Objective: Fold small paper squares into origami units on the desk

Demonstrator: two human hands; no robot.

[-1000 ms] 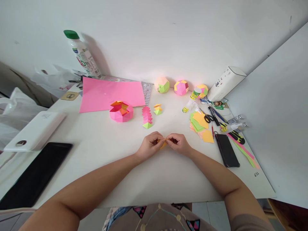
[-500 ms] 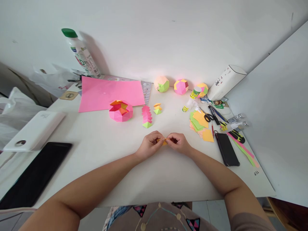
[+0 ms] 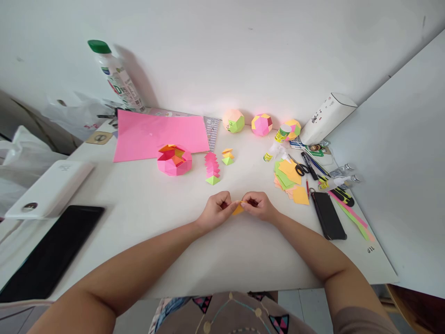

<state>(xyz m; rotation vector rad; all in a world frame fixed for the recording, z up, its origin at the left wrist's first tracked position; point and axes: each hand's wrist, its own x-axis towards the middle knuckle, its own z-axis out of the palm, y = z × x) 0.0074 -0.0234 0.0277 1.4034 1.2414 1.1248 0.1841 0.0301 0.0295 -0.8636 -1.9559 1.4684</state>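
Observation:
A small orange folded paper piece (image 3: pixel 238 208) sits between my two hands just above the white table (image 3: pixel 146 204). My left hand (image 3: pixel 216 211) pinches its left end with curled fingers. My right hand (image 3: pixel 259 205) pinches its right end the same way. Both hands rest near the middle of the table, close together. Behind them lie a stack of pink folded units with a green one (image 3: pixel 212 169) and a smaller orange and green stack (image 3: pixel 227 157).
A pink paper bowl shape (image 3: pixel 174 159) and a pink sheet (image 3: pixel 160 133) lie at the back left. Three paper balls (image 3: pixel 261 125) stand by the wall. Loose coloured squares (image 3: pixel 290 178), scissors (image 3: pixel 299 168), glue, pens and a black phone (image 3: pixel 328 215) lie right. A black tablet (image 3: pixel 52 253) lies left.
My hands have stayed in place. The fingers shifted slightly and the orange piece now shows a little lower between them.

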